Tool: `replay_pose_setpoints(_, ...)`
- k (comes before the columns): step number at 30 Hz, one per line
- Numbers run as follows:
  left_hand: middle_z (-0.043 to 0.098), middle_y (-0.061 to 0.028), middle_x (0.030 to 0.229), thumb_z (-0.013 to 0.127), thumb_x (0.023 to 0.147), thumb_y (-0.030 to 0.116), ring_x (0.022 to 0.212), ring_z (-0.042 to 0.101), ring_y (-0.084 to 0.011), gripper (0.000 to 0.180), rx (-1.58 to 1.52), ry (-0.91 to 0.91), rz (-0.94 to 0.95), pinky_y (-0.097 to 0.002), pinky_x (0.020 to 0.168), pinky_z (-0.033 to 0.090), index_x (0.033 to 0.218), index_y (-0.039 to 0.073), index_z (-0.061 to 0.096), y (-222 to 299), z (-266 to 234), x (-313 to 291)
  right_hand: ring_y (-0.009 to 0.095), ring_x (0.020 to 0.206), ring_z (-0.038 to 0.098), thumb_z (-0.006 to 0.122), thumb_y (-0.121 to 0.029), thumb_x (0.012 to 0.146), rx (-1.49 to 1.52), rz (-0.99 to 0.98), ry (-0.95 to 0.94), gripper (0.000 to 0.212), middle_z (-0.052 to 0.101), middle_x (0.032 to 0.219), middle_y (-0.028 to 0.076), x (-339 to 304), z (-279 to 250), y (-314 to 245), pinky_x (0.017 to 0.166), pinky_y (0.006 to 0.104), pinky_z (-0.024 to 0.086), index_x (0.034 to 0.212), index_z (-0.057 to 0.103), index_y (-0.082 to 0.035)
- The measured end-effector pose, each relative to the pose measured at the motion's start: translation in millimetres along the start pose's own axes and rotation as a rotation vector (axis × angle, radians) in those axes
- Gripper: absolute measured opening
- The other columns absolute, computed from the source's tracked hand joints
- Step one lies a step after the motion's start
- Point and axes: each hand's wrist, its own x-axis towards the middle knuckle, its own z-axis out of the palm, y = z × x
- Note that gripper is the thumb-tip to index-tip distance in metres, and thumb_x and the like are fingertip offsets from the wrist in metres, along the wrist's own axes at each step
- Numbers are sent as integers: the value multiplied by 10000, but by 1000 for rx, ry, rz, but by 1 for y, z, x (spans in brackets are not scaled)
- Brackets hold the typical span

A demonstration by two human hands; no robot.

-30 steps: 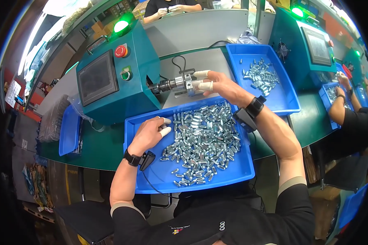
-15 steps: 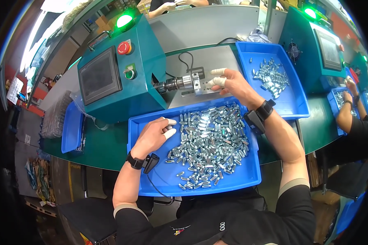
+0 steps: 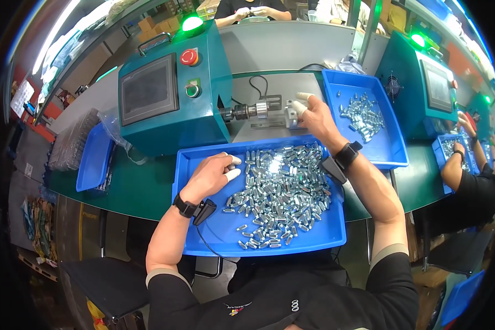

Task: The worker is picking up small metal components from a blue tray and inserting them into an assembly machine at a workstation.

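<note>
My left hand (image 3: 210,176), with white finger covers, is closed over the left part of a large blue tray (image 3: 203,245). A small grey metal fitting (image 3: 232,166) shows between its curled fingers. Many shiny hexagonal metal fittings (image 3: 283,192) are heaped in that tray. My right hand (image 3: 318,120) reaches over the machine's metal plate. Its covered fingers are stretched and apart, at the right side of a metal clamp block (image 3: 291,115); whether they press on it I cannot tell. Left of the block, across a gap, is a round metal chuck (image 3: 258,110).
The green machine (image 3: 176,99) carries a screen, a red button and a lit green lamp. Another blue tray (image 3: 388,157) with fittings stands at the right. A narrow blue tray (image 3: 91,165) is at the left. Other people work behind the grey partition (image 3: 291,47) and at the right.
The clamp block has shifted right, away from the chuck. My right hand is now right beside it, its fingers still spread. My left hand has stayed over the tray's left part.
</note>
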Motion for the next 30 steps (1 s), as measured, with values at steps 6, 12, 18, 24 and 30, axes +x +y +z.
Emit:
replay_pose_setpoints(6, 719, -159, 992, 783, 955, 186, 848, 707, -314, 308, 16, 37, 42, -416, 782, 560, 1196, -4, 757, -11, 5, 1, 384, 903, 772, 750, -321, 956, -711, -276, 91, 570, 772, 962, 262, 6, 14, -26, 791, 484, 603, 1367, 634, 57)
replay_pose_setpoints(12, 729, -167, 951, 787, 944, 186, 867, 711, -326, 296, -24, 62, 74, -419, 784, 553, 1175, 4, 760, -20, 11, 8, 462, 910, 739, 716, -250, 881, -1164, -244, -9, 519, 758, 904, 256, 20, 26, -57, 844, 553, 577, 1328, 656, 6)
replay_pose_setpoints(18, 747, -141, 1031, 790, 953, 160, 914, 724, -270, 284, 36, 31, 89, -395, 827, 573, 1193, 11, 759, -28, 12, 9, 444, 965, 746, 709, -273, 896, -1052, -264, 136, 579, 777, 960, 229, 9, -24, -36, 870, 546, 579, 1434, 632, -72)
replay_pose_setpoints(24, 744, -117, 1076, 823, 923, 111, 982, 732, -246, 266, -25, -193, 144, -377, 893, 588, 1159, 10, 755, -16, -8, -3, 398, 1042, 756, 729, -409, 984, -1014, -190, 431, 617, 783, 1095, 242, -14, -140, 26, 930, 483, 580, 1482, 610, -65)
replay_pose_setpoints(30, 739, -114, 1050, 852, 875, 79, 1009, 730, -257, 242, -113, -442, 224, -375, 908, 585, 1074, 4, 735, 6, -10, -10, 264, 1019, 759, 778, -358, 994, -638, -101, 478, 592, 792, 1138, 189, -59, -147, 50, 912, 400, 582, 1483, 628, -59)
